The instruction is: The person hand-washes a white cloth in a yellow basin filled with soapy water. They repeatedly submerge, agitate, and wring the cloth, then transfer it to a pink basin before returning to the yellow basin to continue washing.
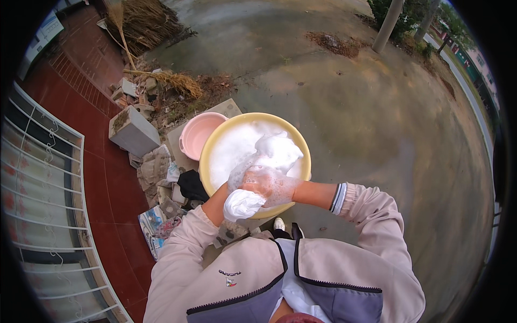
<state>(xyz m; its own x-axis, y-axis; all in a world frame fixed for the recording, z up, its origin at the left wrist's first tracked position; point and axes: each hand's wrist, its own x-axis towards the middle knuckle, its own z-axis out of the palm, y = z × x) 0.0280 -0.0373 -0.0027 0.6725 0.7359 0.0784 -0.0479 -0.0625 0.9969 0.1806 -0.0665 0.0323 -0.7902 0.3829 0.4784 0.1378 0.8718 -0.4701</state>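
A large yellow plastic basin [305, 150] full of white suds stands in front of me. Over its near part my right hand [274, 185], coated in foam, grips a wet white cloth [278, 151]. My left hand [238, 177] is close against it on the same cloth, largely hidden by suds and fabric. One part of the cloth bulges out soapy above my hands, and a twisted bunch of it sticks out below them, over the basin's near rim. A pink plastic basin [202, 133] touches the yellow one at its left.
Left of the basins lie rubble, a pale block [135, 131], a black cloth [192, 185] and a printed bag [151, 228]. Straw brooms [177, 82] and a brushwood heap [141, 24] are farther off. A white window grille [85, 202] runs along the left; a pole [387, 26] stands upper right.
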